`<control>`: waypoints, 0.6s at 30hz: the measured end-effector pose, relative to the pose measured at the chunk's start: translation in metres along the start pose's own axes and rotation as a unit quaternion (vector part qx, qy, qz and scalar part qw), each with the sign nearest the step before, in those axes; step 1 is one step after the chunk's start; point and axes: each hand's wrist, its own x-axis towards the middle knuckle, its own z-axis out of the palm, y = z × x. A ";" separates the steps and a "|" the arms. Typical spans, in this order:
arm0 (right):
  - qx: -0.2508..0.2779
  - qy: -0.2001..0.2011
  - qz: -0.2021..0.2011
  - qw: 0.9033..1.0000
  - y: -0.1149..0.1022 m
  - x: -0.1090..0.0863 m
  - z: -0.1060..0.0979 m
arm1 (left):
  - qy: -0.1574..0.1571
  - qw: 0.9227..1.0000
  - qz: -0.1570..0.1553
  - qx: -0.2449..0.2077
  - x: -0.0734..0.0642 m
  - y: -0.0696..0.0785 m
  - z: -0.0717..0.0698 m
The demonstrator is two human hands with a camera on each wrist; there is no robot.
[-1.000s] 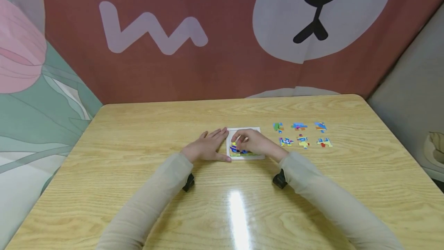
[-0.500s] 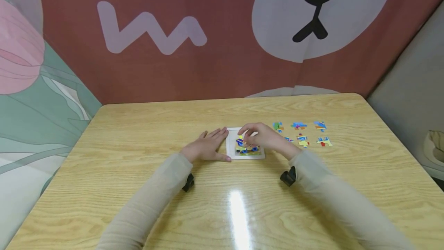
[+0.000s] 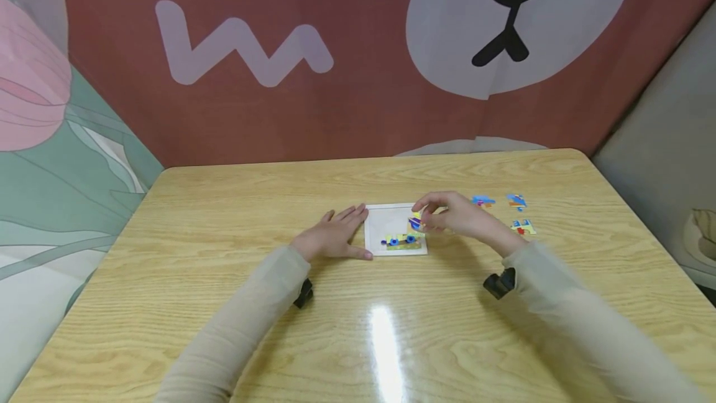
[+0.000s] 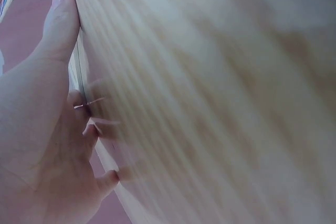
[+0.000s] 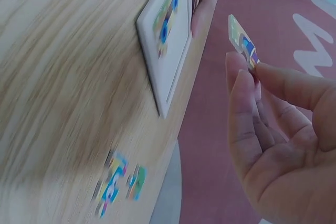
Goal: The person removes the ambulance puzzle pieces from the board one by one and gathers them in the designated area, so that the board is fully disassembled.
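My right hand [image 3: 455,219] pinches a yellow and blue jigsaw piece [image 3: 415,222] between thumb and fingertips. In the right wrist view this puzzle piece [image 5: 243,40] is raised clear of the table. Below and to its left, in the head view, lies a white puzzle tray [image 3: 383,219] with joined pieces [image 3: 401,242] along its near side. The left hand [image 3: 335,235] lies with spread fingers at the tray's left edge. Close up, the left wrist view shows the left thumb [image 4: 60,27] stretched out along that edge.
Loose puzzle pieces lie right of the tray, among them a blue one [image 3: 483,201], another blue one [image 3: 516,201] and a yellow-red one [image 3: 523,227]. The right hand and forearm hide others, two of which, a multicoloured piece [image 5: 111,182] and a green-orange piece [image 5: 137,182], show in the right wrist view.
The right hand has moved right with the pinched piece, from the tray's left part to over its right side. The joined pieces show more fully now. The left hand has stayed put.
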 end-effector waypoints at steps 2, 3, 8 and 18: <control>0.000 -0.001 -0.001 1.000 0.004 -0.004 -0.004 | 0.000 1.000 0.000 0.000 0.000 0.000 0.000; -0.001 -0.001 0.000 1.000 0.006 -0.005 -0.005 | 0.001 1.000 0.000 0.000 0.000 0.000 0.000; -0.012 0.001 0.007 1.000 0.014 -0.015 -0.011 | 0.001 1.000 0.002 0.000 0.000 0.000 0.000; -0.027 -0.002 0.014 1.000 0.025 -0.033 -0.022 | -0.001 1.000 0.001 0.001 0.000 0.000 -0.001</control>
